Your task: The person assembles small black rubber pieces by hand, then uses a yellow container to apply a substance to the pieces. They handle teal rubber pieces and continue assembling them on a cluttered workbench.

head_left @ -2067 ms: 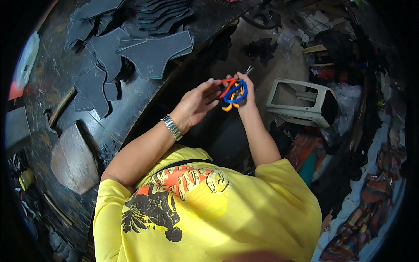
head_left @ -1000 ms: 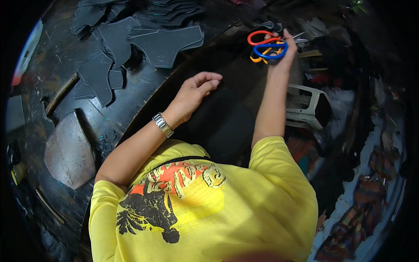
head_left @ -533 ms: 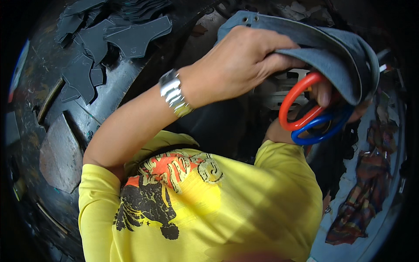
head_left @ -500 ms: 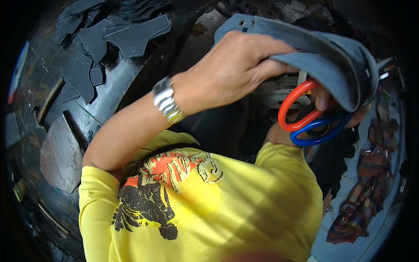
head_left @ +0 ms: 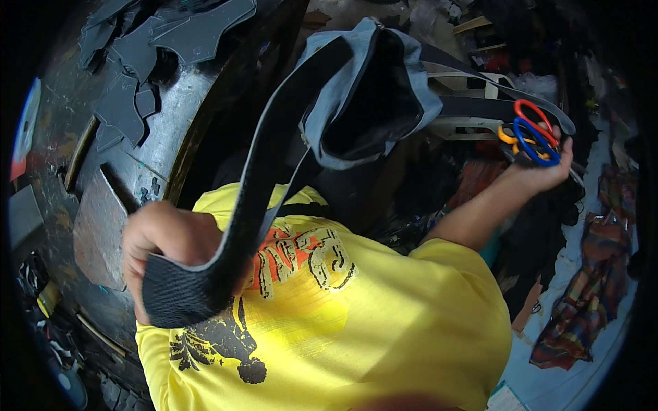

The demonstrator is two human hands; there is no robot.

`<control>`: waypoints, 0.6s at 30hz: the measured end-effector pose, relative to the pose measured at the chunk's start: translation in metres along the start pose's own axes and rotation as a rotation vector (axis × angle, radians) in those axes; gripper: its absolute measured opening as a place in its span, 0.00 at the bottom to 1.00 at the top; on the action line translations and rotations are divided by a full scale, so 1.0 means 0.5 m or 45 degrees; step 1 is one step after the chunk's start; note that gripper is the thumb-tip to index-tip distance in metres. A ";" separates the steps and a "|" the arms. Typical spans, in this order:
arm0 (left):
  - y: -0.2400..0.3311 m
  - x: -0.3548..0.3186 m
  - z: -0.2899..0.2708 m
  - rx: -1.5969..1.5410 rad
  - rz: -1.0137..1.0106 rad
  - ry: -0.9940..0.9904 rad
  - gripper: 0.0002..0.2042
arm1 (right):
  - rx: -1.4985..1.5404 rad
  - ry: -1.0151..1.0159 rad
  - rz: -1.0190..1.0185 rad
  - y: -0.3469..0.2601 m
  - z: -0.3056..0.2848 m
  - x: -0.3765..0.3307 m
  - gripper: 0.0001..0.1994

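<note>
My left hand (head_left: 168, 240) is closed around a wide black webbing strap (head_left: 264, 178) at the lower left, close to my yellow shirt. The strap runs up to a grey fabric bag (head_left: 370, 96) that hangs open in the upper middle. My right hand (head_left: 541, 171) is stretched out to the right and holds a bunch of scissors (head_left: 531, 130) with red, blue and orange handles, along with the other end of the strap.
A dark round worktable (head_left: 137, 137) lies at the left with several dark grey cut pieces (head_left: 199, 31) on it. A white plastic frame (head_left: 466, 103) sits behind the bag. Patterned cloth scraps (head_left: 582, 301) lie on the floor at the right.
My left hand has dropped from up by the bag to the lower left, pulling the strap down. My right hand with the scissors has moved out to the right.
</note>
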State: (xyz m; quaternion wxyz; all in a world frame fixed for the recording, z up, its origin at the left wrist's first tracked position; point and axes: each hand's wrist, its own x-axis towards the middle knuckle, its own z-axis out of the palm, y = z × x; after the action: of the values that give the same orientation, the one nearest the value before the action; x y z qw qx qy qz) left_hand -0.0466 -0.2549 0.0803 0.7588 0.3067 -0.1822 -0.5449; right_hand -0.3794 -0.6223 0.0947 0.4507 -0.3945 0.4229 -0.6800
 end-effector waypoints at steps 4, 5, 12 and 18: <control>-0.014 -0.054 0.027 0.254 0.014 0.083 0.31 | -0.776 -0.199 -0.373 0.086 0.053 -0.045 0.29; -0.017 -0.051 0.015 0.288 0.082 -0.060 0.37 | -0.867 -0.169 -0.597 0.108 0.077 -0.071 0.36; -0.047 -0.032 -0.022 0.216 0.369 -0.549 0.50 | 0.327 -0.935 0.104 0.124 0.182 -0.262 0.17; -0.066 -0.056 0.021 0.160 0.598 -0.149 0.45 | -0.068 -1.146 1.099 0.358 0.217 -0.336 0.19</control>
State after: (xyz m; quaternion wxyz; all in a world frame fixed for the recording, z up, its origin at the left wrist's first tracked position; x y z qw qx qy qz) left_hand -0.0858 -0.2386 0.0679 0.8323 0.2705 -0.3255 -0.3580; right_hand -0.1823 -0.5295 -0.0619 0.8089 -0.4469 0.3297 -0.1929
